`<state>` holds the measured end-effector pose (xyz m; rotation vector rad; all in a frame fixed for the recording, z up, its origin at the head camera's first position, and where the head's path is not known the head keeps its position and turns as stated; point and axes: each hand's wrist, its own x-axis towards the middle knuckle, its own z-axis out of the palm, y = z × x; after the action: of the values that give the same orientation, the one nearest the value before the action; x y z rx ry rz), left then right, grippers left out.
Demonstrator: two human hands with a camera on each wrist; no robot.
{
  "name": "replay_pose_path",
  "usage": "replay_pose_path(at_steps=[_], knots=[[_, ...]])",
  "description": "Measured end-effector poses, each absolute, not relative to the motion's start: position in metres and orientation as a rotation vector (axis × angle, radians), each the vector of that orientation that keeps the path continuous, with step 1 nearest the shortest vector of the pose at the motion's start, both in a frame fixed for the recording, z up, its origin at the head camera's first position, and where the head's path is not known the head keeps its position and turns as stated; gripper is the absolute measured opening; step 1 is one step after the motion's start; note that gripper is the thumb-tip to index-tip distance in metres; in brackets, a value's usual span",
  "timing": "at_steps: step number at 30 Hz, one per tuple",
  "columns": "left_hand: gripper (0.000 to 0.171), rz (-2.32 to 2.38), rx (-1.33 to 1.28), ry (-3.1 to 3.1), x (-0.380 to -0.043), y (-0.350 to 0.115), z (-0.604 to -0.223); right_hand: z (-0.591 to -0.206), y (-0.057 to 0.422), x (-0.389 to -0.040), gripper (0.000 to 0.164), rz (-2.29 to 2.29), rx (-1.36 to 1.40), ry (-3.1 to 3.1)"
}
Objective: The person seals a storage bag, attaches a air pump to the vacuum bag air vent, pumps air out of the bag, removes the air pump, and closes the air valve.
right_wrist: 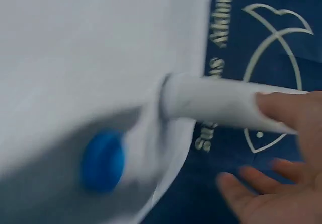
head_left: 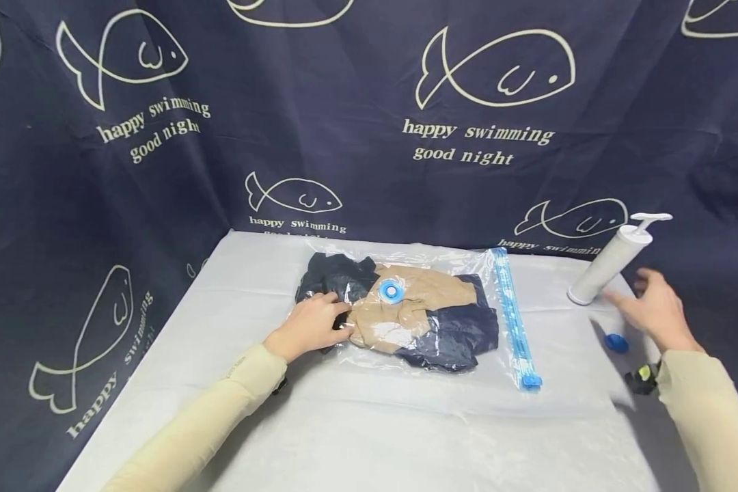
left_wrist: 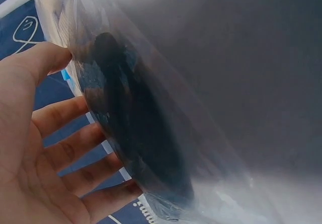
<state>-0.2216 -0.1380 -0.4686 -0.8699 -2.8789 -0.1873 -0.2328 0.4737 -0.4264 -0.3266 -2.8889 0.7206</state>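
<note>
A clear vacuum storage bag (head_left: pixel 406 321) lies flat, with tan, black and navy clothes inside. It has a round blue and white valve (head_left: pixel 391 291) on top and a blue zip strip (head_left: pixel 512 307) along its right edge. My left hand (head_left: pixel 313 324) rests on the bag's left end; in the left wrist view its fingers (left_wrist: pixel 68 113) are spread against the plastic. A white hand pump (head_left: pixel 609 266) stands tilted at the right, its T-handle up. My right hand (head_left: pixel 661 311) is beside it, fingers spread, thumb (right_wrist: pixel 282 105) overlapping the barrel in the right wrist view.
A small round blue cap (head_left: pixel 616 342) lies on the table just below the pump, left of the right wrist. White cloth (head_left: pixel 406 437) covers the table. A navy curtain (head_left: pixel 369 123) with fish drawings hangs behind and at the left. The pump stands near the table's right edge.
</note>
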Motion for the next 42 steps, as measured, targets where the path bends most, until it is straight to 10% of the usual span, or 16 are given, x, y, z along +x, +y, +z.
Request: replay_pose_path(at_steps=[8, 17, 42], knots=[[0.05, -0.176, -0.856, -2.886, -0.221, -0.137, -0.474, -0.415, 0.454, -0.264, 0.102, 1.236, -0.708, -2.445], [0.049, -0.17, -0.872, -2.86, -0.221, -0.132, -0.478, -0.44, 0.459, -0.27, 0.073, 1.125, -0.697, -2.404], [0.049, -0.186, -0.828, -2.853, -0.222, -0.135, -0.476, -0.386, 0.256, -0.266, 0.052, 1.302, 0.302, -2.286]])
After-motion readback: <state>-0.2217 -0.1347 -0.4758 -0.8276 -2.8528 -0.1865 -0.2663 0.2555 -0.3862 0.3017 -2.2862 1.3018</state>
